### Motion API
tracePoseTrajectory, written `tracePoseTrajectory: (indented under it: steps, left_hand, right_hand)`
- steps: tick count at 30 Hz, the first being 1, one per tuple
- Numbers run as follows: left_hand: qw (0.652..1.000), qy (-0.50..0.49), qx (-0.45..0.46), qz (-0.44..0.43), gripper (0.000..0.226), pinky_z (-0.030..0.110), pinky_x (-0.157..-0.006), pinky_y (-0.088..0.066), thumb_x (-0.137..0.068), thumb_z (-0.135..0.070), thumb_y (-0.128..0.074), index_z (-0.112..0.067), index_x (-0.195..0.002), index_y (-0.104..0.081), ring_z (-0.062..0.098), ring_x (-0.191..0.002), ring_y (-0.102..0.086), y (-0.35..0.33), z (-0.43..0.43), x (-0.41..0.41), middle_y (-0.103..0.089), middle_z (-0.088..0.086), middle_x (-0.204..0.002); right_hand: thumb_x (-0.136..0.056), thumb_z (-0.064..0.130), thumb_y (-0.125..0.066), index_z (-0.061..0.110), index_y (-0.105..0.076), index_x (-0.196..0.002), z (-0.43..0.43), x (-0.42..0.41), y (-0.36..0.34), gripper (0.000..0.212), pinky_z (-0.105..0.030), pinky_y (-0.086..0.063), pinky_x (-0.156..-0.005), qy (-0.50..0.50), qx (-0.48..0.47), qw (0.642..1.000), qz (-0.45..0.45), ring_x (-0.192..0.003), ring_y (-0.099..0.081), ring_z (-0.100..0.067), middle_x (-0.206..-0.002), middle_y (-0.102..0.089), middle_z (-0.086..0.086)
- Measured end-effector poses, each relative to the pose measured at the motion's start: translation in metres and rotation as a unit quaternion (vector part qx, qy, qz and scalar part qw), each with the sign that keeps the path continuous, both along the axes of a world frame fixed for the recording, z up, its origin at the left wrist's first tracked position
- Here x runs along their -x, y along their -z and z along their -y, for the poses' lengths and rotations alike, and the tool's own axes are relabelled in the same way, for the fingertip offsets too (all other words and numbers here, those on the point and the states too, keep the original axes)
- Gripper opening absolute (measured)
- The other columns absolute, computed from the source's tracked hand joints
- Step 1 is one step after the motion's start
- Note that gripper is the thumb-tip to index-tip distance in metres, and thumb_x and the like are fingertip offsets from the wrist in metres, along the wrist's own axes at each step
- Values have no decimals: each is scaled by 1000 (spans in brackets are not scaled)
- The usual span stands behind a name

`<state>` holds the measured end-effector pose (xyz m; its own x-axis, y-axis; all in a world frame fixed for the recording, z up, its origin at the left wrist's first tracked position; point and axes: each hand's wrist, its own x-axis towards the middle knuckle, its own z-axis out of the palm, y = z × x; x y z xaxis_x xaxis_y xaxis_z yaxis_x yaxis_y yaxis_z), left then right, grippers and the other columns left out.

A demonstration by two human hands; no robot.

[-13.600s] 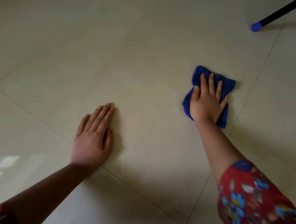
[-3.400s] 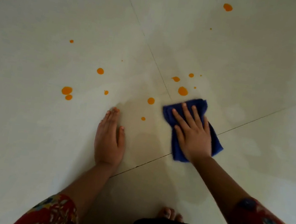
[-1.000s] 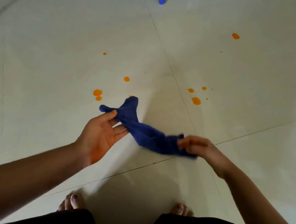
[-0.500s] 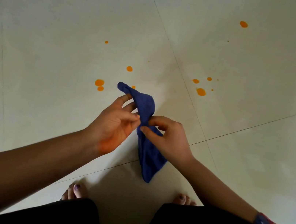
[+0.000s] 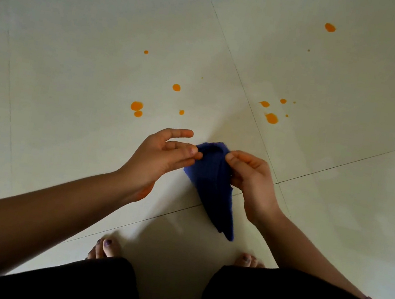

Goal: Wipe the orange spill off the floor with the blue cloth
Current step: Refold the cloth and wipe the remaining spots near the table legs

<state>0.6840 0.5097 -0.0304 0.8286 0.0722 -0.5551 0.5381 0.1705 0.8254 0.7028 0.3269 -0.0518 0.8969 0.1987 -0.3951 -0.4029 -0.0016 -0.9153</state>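
Cloth (image 5: pixel 213 185): your left hand (image 5: pixel 162 157) and right hand (image 5: pixel 251 178) pinch its top edge, likely refolding before wiping orange drops (image 5: pixel 136 106) off the floor (image 5: pixel 77 54).

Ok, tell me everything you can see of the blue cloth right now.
The blue cloth looks like dark, soft terry fabric, folded or bunched into a narrow hanging wedge that tapers to a point toward the feet. It is off the floor, held up at its top edge: the left hand pinches one side, the right hand the other. No orange staining shows.
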Motion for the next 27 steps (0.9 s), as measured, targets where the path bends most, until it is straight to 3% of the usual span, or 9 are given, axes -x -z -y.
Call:
tracePoseTrajectory:
  steps: [3, 6, 9, 11, 15, 18, 20, 23, 27]
  left_hand:
    - [997, 54, -47, 17, 20, 24, -81, -57, -86, -11, -69, -10, -106, -63, 15, -91, -70, -2, 4, 4, -72, 12, -98]
    - [981, 84, -154, 84, 12, 27, -78, -58, -80, -12, -75, -14, -90, -68, 17, -84, -68, -3, 5, 1, -70, 5, -86]
    - [951, 118, -246, 146, 10, 15, -70, -51, -85, -9, -70, -19, -84, -71, 11, -77, -67, -5, 2, -2, -70, -5, -79]
    - [943, 135, -266, 147, 10, 18, -71, -52, -88, -9, -66, -17, -86, -70, 8, -77, -65, -4, 1, -2, -69, -6, -81]
    - [998, -27, -54, 26, 16, 31, -85, -56, -96, -4, -47, -11, -87, -58, 16, -90, -64, 1, -4, 1, -64, 4, -93]
    - [983, -168, 46, -60, 22, 34, -80, -59, -99, -5, -39, -6, -105, -60, 24, -93, -66, 4, -24, 8, -66, 10, -100]
    - [971, -211, 70, -89, 24, 35, -73, -61, -101, -12, -39, -5, -112, -59, 25, -93, -67, 8, -36, 13, -67, 11, -103]
    - [986, -150, -6, -78, 17, 35, -73, -59, -97, -24, -55, -18, -112, -55, 20, -86, -67, 14, -46, 14, -67, 8, -98]
    - [979, 24, -200, -22, 26, 36, -73, -51, -85, -4, -59, -24, -100, -61, 16, -63, -59, 26, -54, 13, -56, 1, -69]
  right_hand:
    - [-97, 10, -51, 2, -70, -91, -3, 2, -4, 22, -27, -53, -68, -3, -33, 998, -51, -82, -69, -18, -85, -72, -9]
    - [-97, 14, -51, 9, -71, -93, -11, 8, -6, 21, -27, -54, -74, -21, -98, 989, -111, -88, -70, -16, -89, -74, -6]
    - [-98, 15, -50, 9, -70, -94, -11, 8, -11, 22, -24, -55, -70, -36, -124, 982, -137, -82, -71, -15, -86, -75, -4]
    - [-98, 15, -50, 9, -69, -94, -11, 9, -14, 21, -23, -55, -66, -30, -97, 986, -129, -80, -71, -16, -84, -74, -3]
    - [-99, 23, -47, 18, -64, -97, -1, -4, -14, 18, -32, -54, -70, 115, -53, 982, -143, -91, -67, -22, -96, -71, -2]
    - [-99, 23, -45, 23, -59, -102, 25, -24, -11, 15, -36, -51, -80, 196, -12, 967, -162, -104, -60, -20, -103, -64, 3]
    - [-98, 17, -47, 24, -57, -117, 37, -31, -5, 23, -34, -51, -77, 202, -2, 967, -156, -103, -61, -19, -106, -64, 0]
    - [-96, 9, -41, 39, -53, -123, 45, -32, -3, 42, -32, -53, -75, 161, 38, 982, -92, -90, -60, -15, -102, -64, -1]
    - [-91, 1, -40, 31, -69, -111, 46, -31, -8, 46, -32, -53, -92, -12, 117, 993, 11, -103, -63, -12, -105, -69, 5]
